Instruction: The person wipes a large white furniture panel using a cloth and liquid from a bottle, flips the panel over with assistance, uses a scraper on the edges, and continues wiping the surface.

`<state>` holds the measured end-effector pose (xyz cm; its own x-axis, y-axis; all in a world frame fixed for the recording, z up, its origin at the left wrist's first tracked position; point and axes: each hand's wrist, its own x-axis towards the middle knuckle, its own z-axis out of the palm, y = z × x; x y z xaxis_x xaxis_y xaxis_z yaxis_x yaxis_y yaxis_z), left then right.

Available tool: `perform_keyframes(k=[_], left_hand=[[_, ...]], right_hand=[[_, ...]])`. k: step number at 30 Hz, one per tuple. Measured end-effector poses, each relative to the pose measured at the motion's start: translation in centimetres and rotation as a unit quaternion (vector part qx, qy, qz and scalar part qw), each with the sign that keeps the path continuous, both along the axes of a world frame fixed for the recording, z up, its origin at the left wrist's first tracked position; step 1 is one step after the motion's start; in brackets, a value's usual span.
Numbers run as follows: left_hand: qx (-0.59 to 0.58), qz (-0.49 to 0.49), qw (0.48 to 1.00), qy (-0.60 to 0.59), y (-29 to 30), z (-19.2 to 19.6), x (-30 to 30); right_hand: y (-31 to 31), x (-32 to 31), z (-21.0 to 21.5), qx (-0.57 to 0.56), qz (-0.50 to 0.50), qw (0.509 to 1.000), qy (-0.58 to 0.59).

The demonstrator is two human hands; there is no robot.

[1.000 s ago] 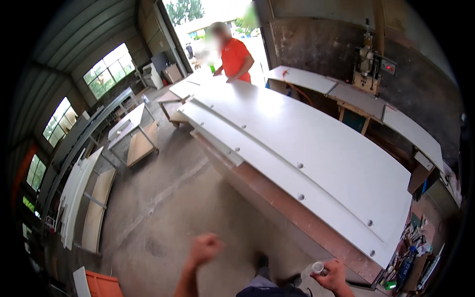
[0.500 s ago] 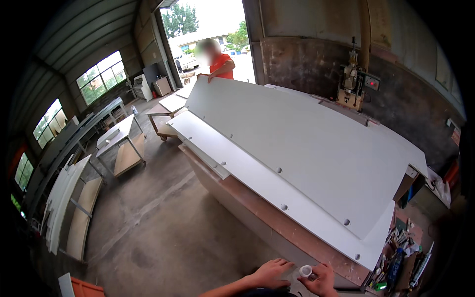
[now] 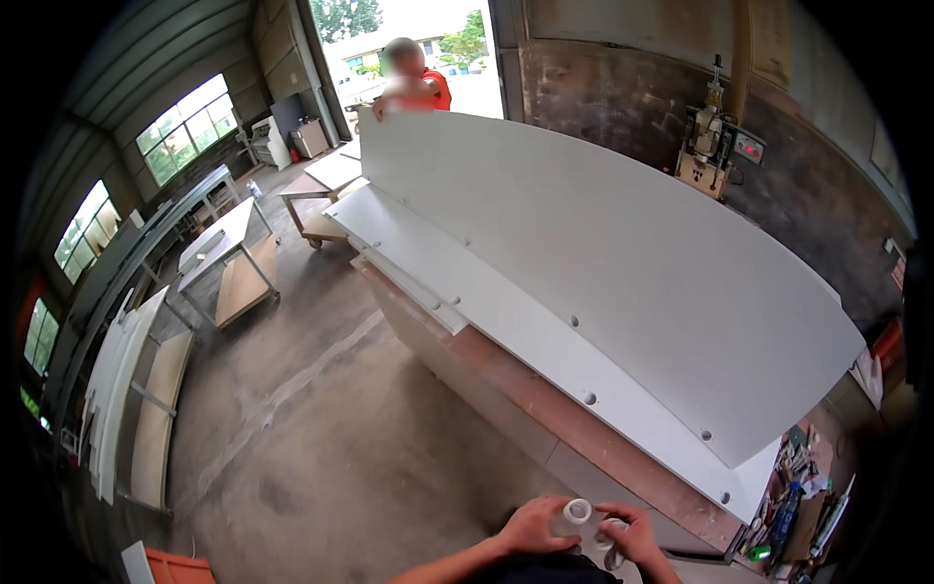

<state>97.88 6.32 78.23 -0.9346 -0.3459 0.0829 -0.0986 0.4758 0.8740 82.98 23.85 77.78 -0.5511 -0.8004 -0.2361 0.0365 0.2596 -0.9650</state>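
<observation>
Right hand (image 3: 637,533) perhaps grips a second tube — mostly hidden.

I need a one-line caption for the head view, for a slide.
Both hands, left hand and right hand, hold a small white tube beside long white panels on a workbench.

Only the lower parts of the person's body are seen, at the bottom edge of the view. The left hand (image 3: 530,526) and the right hand (image 3: 634,532) are bare, with no gloves, rings or watch to be made out. The left forearm (image 3: 448,565) is uncovered, no sleeve being visible. Dark clothing (image 3: 550,570) is glimpsed beneath the hands.
</observation>
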Motion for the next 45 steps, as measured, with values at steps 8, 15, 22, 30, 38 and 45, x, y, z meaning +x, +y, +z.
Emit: perform_keyframes(k=[8,15,22,30,38,45], left_hand=[[-0.016,0.051,0.998,-0.021,-5.6,-2.2,2.6],[-0.001,0.056,0.998,-0.023,-8.0,-3.4,2.6],[0.016,0.124,0.991,-0.046,-9.7,-1.6,3.0],[-0.044,0.156,0.987,0.003,-12.4,-2.9,5.6],[-0.055,0.184,0.981,0.040,-13.7,-3.1,9.7],[-0.023,0.165,0.984,0.056,-13.2,-3.5,6.9]], right_hand=[[4.5,-1.5,-6.5,-0.131,-0.281,0.787,-0.533],[10.2,2.5,-13.3,-0.244,-0.286,0.657,-0.654],[9.0,2.9,-4.4,-0.346,-0.380,0.662,-0.545],[10.6,3.6,-8.4,-0.401,-0.371,0.650,-0.528],[5.7,1.4,-16.7,-0.464,-0.334,0.627,-0.530],[7.1,4.7,-19.1,-0.143,-0.394,0.722,-0.550]])
